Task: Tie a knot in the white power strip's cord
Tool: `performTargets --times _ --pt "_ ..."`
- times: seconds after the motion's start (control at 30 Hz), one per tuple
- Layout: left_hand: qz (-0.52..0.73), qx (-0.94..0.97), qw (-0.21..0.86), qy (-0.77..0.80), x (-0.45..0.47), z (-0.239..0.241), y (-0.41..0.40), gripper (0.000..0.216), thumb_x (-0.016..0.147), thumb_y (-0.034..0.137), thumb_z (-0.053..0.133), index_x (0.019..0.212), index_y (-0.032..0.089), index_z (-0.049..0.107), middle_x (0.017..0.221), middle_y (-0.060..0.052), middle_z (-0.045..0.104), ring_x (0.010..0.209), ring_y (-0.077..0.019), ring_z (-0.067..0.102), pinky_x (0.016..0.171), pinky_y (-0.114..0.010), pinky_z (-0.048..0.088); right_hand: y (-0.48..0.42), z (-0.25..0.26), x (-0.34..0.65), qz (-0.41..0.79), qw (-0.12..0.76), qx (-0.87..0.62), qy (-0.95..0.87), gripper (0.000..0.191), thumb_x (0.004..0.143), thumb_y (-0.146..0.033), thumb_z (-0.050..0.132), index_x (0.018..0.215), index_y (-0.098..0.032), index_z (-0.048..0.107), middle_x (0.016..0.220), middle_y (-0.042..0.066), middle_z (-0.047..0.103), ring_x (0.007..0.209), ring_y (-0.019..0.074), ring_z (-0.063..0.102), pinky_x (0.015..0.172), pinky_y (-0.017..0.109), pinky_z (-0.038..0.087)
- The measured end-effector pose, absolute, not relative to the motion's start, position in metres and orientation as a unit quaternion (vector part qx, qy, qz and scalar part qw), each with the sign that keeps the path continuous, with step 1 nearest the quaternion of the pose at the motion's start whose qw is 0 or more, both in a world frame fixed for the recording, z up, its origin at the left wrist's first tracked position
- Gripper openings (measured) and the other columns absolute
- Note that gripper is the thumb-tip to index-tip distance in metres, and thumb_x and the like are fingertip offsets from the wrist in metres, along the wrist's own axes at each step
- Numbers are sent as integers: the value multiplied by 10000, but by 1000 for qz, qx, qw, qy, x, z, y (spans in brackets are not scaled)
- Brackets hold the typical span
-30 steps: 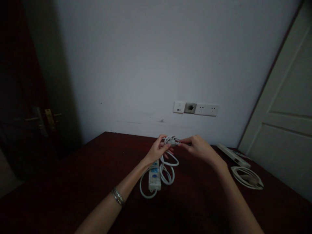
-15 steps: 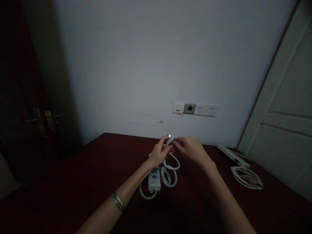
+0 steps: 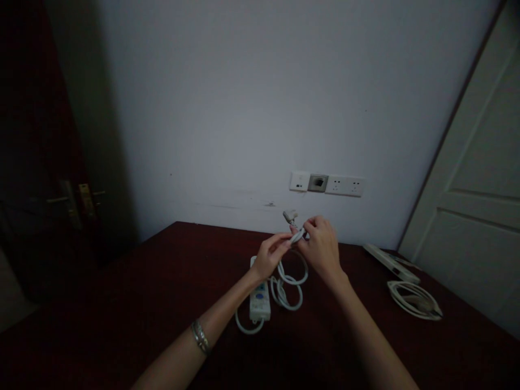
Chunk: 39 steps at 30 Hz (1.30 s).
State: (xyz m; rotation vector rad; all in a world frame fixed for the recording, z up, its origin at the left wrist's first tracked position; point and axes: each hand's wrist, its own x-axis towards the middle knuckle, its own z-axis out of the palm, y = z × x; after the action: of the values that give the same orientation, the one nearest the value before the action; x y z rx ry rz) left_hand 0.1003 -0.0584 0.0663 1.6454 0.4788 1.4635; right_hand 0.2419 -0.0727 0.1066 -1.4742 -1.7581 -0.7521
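Between my two hands a white power cord (image 3: 297, 236) is held, twisted or looped over itself. My left hand (image 3: 271, 254) pinches it from the left, thumb and fingers together. My right hand (image 3: 320, 241) grips the cord on the other side with bent fingers. Above them sticks up the cord's plug (image 3: 290, 217), tilted to the left. Loose coils of the cord (image 3: 293, 307) hang and lie below the hands. Just left of the coils, partly behind my left hand, lies a white power strip (image 3: 260, 304) on the dark red table (image 3: 195, 281).
At the table's right side lie another white power strip (image 3: 392, 264) and a coiled white cable (image 3: 414, 300). Wall sockets (image 3: 345, 186) are mounted above the table's back edge. A door with a handle (image 3: 59, 200) stands at left, a pale door (image 3: 475, 206) at right.
My right hand has turned and its fingers now point upward. The plug has come up above the hands, and the held cord has shifted slightly right.
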Motion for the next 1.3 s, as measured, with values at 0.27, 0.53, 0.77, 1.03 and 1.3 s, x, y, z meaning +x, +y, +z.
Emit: performTargets --times 0.27,0.53,0.77,1.03,1.3 --pt "589 497 575 276 101 67 -41 427 639 507 685 704 84 676 623 -50 645 545 -115 565 532 -210 414 -79 104 229 -217 335 -593 -700 319 843 -400 458 640 -174 556 677 71 612 574 146 502 516 283 176" --pt "590 482 585 278 84 86 -44 365 596 408 744 757 83 700 658 -60 654 552 -115 559 527 -212 407 -92 116 222 -32 284 -453 -844 239 808 -379 530 852 -166 629 757 43 647 617 138 537 554 244 305" --pt "593 530 558 237 79 90 -46 396 696 426 673 918 99 697 821 -88 667 717 -160 592 670 -264 450 -88 123 234 255 389 -427 -776 495 858 -544 366 794 -128 625 668 26 607 571 125 531 536 231 395" --pt "564 650 469 197 78 98 -57 313 748 401 636 881 133 727 1034 -103 623 990 -214 545 859 -288 398 -85 118 224 360 365 -325 -795 345 797 -456 531 801 -133 651 764 28 623 680 117 528 629 234 411" --pt "506 558 633 181 94 87 -58 463 776 412 602 1134 117 598 882 -113 676 729 -181 632 645 -275 477 -75 114 227 463 498 -407 -610 366 576 -459 719 524 -120 591 434 -14 499 398 78 421 412 210 303"
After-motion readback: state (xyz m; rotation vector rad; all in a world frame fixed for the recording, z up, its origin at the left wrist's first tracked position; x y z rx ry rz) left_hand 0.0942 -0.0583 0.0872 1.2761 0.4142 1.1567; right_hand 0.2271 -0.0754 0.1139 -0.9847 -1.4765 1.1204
